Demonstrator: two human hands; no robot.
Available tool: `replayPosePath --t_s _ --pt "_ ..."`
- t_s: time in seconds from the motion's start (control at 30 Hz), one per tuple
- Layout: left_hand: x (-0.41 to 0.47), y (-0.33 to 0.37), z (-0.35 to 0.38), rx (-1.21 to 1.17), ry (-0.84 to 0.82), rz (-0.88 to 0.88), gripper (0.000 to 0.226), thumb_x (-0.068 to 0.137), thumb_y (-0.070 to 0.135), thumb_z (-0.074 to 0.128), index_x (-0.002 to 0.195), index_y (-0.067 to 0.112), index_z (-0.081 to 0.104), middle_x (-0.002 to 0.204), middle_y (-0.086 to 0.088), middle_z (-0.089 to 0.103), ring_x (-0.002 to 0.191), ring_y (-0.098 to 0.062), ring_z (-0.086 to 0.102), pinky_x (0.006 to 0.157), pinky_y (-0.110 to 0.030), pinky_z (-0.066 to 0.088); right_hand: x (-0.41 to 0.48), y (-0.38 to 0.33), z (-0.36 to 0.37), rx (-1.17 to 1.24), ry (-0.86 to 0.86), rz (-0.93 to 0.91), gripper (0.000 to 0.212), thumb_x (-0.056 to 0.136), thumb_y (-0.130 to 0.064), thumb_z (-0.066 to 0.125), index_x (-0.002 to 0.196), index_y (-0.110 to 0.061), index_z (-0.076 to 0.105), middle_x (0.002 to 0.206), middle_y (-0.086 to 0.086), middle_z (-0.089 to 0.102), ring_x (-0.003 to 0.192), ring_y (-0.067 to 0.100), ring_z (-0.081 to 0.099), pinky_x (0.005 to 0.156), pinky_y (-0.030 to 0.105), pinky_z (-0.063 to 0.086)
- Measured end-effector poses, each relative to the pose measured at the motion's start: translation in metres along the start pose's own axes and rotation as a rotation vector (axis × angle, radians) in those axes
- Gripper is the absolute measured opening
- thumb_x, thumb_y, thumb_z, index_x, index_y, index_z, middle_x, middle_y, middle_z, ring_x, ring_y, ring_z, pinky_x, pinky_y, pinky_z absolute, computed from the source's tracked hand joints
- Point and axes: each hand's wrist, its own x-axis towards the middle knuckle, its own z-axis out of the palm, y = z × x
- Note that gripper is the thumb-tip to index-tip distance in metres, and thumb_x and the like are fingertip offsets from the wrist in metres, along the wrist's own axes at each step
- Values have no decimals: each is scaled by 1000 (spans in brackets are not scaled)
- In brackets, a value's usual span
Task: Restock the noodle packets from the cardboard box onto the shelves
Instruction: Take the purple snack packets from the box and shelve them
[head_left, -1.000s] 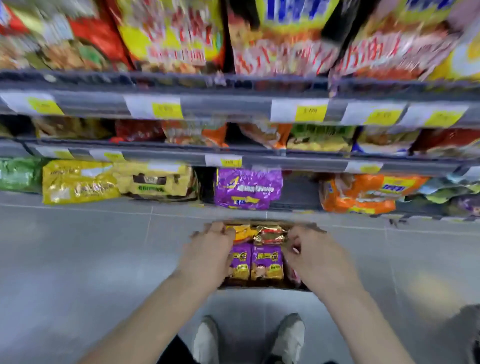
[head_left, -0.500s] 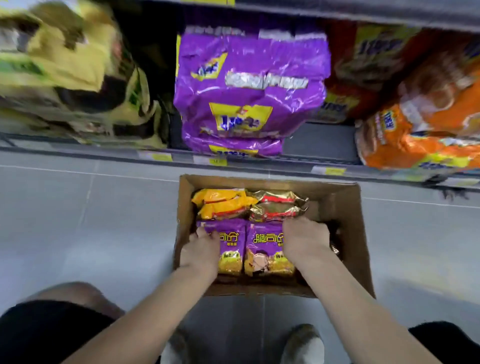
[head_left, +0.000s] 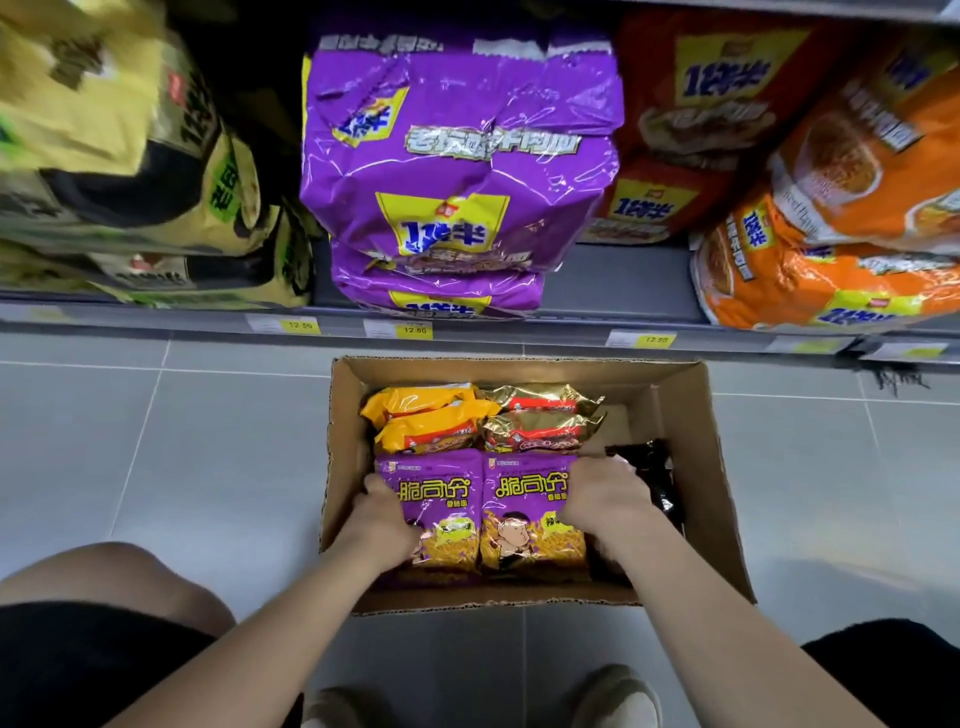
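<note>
Lengthwise, both purple packets (head_left: 524, 519) point tops-first toward the shelf (head_left: 571, 332).

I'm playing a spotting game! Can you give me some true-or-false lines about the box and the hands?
1. The cardboard box sits on the floor. True.
2. The left hand grips a yellow packet. False: it grips the left purple packet.
3. The right hand grips the right purple packet. True.
4. Only purple packets lie in the box. False: yellow packets and gold packets lie there too.
5. A big purple bag stands on the shelf. True.
</note>
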Motion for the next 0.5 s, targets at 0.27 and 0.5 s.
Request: replayPosePath --t_s 0.27,0.5 --pt "-1 3 -6 -242 -2 20 89 79 26 85 136 7 19 125 -11 62 118 -27 63 87 -33 52 15 4 5 128 -91 22 30 91 -37 69 81 -13 54 76 -1 50 83 15 54 65 23 43" --pt "-4 -2 -8 -156 -53 143 57 83 28 82 131 19 53 126 -5 67 116 -25 64 89 -34 53 23 11 38 286 -167 73 52 84 -33 73 127 -10 53 109 4 63 99 19 62 80 28 53"
